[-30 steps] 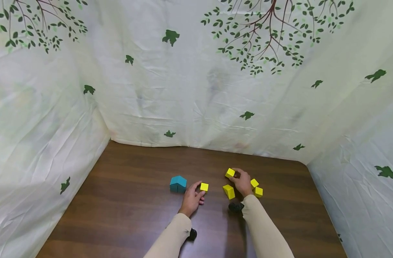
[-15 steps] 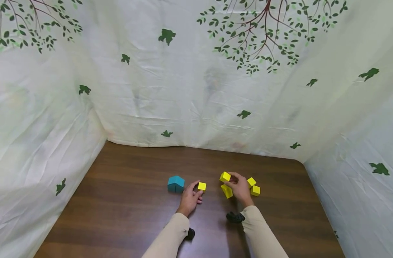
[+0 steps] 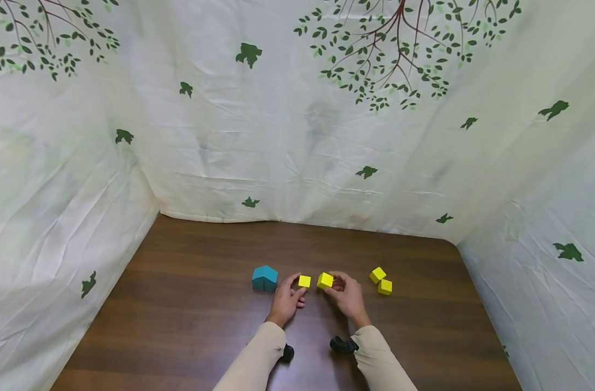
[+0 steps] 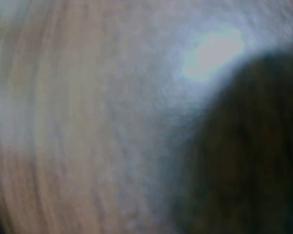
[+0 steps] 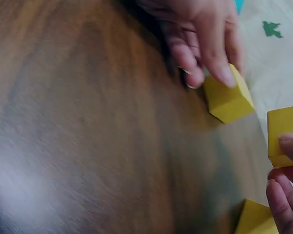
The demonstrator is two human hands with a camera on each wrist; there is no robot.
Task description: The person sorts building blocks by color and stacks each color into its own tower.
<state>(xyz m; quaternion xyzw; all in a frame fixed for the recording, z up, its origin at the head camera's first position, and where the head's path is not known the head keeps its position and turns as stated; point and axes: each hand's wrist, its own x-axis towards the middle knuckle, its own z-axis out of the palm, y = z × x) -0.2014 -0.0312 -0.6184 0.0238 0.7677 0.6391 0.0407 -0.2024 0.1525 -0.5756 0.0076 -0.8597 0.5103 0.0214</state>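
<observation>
My left hand pinches a yellow block that sits on the table. In the right wrist view its thumb lies on the near face of that block. My right hand grips a second yellow block between thumb and fingers, raised a little and apart from the first. A third yellow block shows at the bottom of the right wrist view; in the head view the right hand hides it. Left of my left hand stands a blue house-shaped piece with a seam down its front.
Two yellow blocks lie close together to the right on the brown wooden table. White cloth with printed leaves hangs behind and at both sides. The left wrist view holds mostly blurred table.
My right hand has carried its yellow block left and nearer, towards the one in my left hand. The yellow block beside it has gone out of sight behind that hand. My left hand stays put.
</observation>
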